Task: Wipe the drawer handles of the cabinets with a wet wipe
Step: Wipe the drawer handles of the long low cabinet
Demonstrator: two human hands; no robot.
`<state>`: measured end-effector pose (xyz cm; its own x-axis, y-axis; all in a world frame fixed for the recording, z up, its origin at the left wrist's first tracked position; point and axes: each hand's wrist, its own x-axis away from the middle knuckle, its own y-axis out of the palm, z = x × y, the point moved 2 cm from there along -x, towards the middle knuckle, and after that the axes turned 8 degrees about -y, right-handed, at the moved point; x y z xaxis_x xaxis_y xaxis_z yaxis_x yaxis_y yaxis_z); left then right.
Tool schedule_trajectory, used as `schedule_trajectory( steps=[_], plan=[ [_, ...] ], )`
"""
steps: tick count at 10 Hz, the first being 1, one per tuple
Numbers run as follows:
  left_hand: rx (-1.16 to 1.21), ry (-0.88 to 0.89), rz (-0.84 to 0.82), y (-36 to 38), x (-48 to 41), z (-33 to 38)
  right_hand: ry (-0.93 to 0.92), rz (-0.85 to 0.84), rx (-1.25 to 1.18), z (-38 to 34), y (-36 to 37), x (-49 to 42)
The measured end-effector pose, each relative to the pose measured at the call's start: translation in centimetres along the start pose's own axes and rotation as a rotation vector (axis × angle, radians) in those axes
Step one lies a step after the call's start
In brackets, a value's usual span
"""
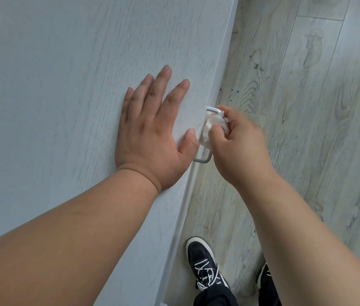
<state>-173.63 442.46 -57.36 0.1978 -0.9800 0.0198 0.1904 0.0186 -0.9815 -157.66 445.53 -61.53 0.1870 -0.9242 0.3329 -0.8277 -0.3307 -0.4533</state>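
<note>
A white metal drawer handle (203,160) sticks out from the front edge of a pale grey cabinet (64,85). My right hand (238,144) is shut on a crumpled white wet wipe (210,127) pressed around the middle of the handle; only the handle's two bent ends show. My left hand (150,131) lies flat on the cabinet top, fingers spread, thumb at the edge beside the handle.
Light wood-grain floor (307,107) runs along the right of the cabinet, with a few dark specks near its base. My dark shoes with white laces (205,263) stand on it at the bottom.
</note>
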Motion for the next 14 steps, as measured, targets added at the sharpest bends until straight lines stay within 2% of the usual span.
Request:
schedule_trajectory(
  steps=[2,4,7,11,13,14],
  plan=[
    [0.003,0.004,0.004,0.0,0.0,0.0,0.007,0.044,0.098,-0.1,0.0,-1.5],
    [0.003,0.001,0.005,0.0,0.1,0.0,-0.06,0.046,0.252,-0.8,0.4,-3.3],
    [0.003,-0.001,0.006,0.1,0.0,-0.1,-0.024,0.084,0.308,-0.4,0.5,-1.8],
    [-0.005,0.001,-0.005,0.0,0.1,0.0,0.0,0.074,0.138,-0.5,0.4,-2.7],
    [0.002,0.0,-0.002,0.0,0.0,0.0,0.102,0.123,0.007,-0.2,1.1,-2.3],
    [0.002,-0.006,-0.006,0.0,0.0,0.1,0.129,0.087,0.0,0.0,1.4,-1.5]
  ],
)
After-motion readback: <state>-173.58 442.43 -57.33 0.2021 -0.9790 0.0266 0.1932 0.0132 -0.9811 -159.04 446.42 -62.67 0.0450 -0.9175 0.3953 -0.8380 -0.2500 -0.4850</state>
